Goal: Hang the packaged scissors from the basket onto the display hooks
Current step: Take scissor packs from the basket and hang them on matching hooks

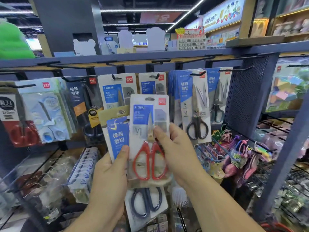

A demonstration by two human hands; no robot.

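Stationery aisle, crowded pegboard rack [247, 101]. Red-handled scissors pack [149, 131] pinched by right hand [177, 153], below matching HOME hook [154, 76]. Left hand [111, 169] clamped on spare packs [117, 133]. Risk: missing the hang-hole, spares sliding loose.

colourful keychains [237, 153] hang right; green plush [11, 42] upper left
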